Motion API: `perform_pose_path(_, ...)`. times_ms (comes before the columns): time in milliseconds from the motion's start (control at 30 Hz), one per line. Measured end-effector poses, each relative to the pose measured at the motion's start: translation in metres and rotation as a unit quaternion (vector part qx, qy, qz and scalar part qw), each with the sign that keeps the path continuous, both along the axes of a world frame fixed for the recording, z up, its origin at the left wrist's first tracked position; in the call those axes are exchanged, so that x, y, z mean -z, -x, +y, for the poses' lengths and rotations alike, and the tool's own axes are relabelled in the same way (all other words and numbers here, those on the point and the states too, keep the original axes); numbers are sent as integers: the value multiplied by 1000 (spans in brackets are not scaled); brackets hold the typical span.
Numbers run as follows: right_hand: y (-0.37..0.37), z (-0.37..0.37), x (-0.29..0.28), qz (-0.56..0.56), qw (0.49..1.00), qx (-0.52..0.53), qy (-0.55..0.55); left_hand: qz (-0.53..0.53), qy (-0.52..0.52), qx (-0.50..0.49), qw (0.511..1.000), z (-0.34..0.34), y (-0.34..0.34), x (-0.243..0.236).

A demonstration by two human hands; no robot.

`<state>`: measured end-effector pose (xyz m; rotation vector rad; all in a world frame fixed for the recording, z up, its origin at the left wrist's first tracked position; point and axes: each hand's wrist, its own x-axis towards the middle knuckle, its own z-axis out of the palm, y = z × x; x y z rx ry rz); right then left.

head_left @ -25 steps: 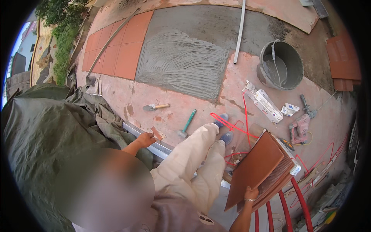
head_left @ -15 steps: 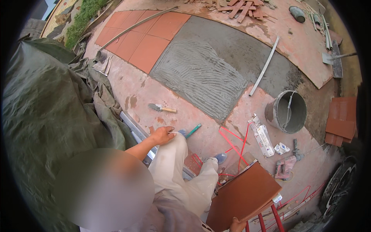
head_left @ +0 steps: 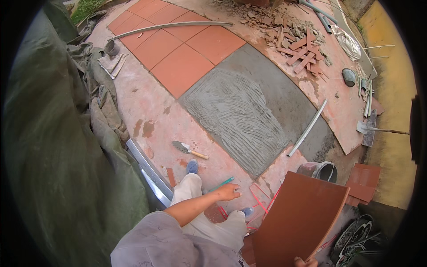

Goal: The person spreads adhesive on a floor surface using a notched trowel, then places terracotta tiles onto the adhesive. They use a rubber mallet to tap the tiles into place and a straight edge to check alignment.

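A large reddish-brown floor tile [head_left: 291, 218] stands tilted at the lower right. My right hand [head_left: 306, 262] grips its near edge; only part of that hand shows. In front of my body, my left hand [head_left: 228, 192] hangs in the air, fingers apart and loosely bent, holding nothing. Just beyond it lies a thin green tool [head_left: 222, 183] on the floor. A trowel [head_left: 190, 150] with a wooden handle rests farther left. Ahead spreads a bed of grey mortar [head_left: 235, 115] combed into ridges, bordering laid orange-red tiles [head_left: 178, 62].
A metal straightedge [head_left: 308, 128] lies across the smoother mortar. Behind the lifted tile stands a bucket [head_left: 307, 168], partly hidden. Tile offcuts [head_left: 304, 53] are heaped at the far right, more tiles [head_left: 364, 182] at right. A green tarpaulin [head_left: 66, 155] covers the left side.
My right hand has raised the tile from its low, slanted place to a steeper, higher one. My left hand has left my knee and moved right. My body has risen.
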<state>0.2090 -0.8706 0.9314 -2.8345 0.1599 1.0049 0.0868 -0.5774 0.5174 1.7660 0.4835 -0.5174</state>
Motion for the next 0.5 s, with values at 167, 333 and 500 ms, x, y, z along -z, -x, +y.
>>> perform_pose_path(167,1,175,-119,-128,976,-8,-175,19,143,-30,989,81,-31,-6)
perform_pose_path(333,-17,253,-147,-184,935,36,-301,-100,417,-227,874,203,-32,-73)
perform_pose_path(500,-43,249,-45,-176,891,-41,-416,-109,359,-455,808,355,-20,-99)
